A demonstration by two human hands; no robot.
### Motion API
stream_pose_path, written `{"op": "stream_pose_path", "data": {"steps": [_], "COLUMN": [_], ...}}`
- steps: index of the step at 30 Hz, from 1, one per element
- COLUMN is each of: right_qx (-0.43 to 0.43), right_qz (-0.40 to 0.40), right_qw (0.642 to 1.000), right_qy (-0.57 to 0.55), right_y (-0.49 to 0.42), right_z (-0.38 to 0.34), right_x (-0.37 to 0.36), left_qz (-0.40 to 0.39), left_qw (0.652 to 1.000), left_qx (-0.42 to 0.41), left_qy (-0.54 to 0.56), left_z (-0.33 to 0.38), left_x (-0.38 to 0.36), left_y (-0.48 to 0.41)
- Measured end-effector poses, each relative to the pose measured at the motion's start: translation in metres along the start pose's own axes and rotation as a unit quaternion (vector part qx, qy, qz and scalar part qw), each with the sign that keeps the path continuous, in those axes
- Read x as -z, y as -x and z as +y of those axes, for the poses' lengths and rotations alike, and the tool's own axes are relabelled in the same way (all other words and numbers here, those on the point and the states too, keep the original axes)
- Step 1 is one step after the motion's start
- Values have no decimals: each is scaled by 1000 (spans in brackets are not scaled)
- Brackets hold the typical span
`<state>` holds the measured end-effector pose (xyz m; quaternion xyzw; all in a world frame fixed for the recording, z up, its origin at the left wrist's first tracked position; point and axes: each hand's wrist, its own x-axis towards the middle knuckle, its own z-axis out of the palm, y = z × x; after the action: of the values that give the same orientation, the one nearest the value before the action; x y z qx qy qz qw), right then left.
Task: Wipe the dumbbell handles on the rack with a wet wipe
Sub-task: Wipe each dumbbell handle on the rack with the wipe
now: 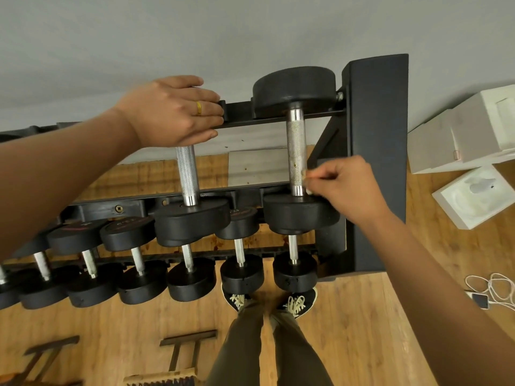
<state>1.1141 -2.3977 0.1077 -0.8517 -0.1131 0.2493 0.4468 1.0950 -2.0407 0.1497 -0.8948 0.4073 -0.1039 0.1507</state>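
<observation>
Two black dumbbells with knurled steel handles lie across the top tier of the black rack (376,162). My right hand (351,188) pinches a small wet wipe (306,181) against the lower right side of the right dumbbell's handle (296,149). My left hand (172,112) rests over the far end of the left dumbbell, hiding that weight head, with its fingers on the rack's back rail. Below that hand the left handle (187,176) shows bare.
A lower tier holds several smaller dumbbells (189,277) in a row. White boxes (468,135) stand on the wooden floor at the right, with a phone and cable (490,291) nearer me. My shoes (295,302) sit just under the rack's front.
</observation>
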Motion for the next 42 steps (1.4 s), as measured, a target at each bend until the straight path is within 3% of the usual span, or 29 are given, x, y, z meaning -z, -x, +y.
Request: {"op": "stream_pose_path", "data": {"steps": [3, 9, 14, 16, 22, 27, 34, 42], "right_qx": [-25, -8, -19, -15, 14, 68, 100, 99], "right_qz": [-22, 40, -50, -49, 106, 133, 68, 106], "right_qw": [999, 997, 999, 999, 982, 985, 991, 987], "right_qy": [-7, -65, 6, 2, -156, -90, 65, 68], "right_y": [-2, -23, 5, 4, -34, -51, -8, -28], "right_z": [3, -8, 2, 1, -23, -36, -17, -32], "right_x": [4, 3, 3, 4, 3, -5, -9, -6], "left_qz": [2, -4, -3, -2, 3, 6, 6, 1], "left_qw": [1000, 1000, 1000, 1000, 1000, 1000, 1000, 1000], "left_qx": [2, -1, -5, -2, -3, -5, 0, -1], "left_qy": [5, -1, 0, 1, 5, 8, 14, 21], "left_z": [1, 1, 1, 2, 0, -1, -1, -1], "left_x": [0, 1, 3, 2, 0, -1, 0, -3], "left_y": [-1, 0, -1, -2, 0, 1, 1, 2]}}
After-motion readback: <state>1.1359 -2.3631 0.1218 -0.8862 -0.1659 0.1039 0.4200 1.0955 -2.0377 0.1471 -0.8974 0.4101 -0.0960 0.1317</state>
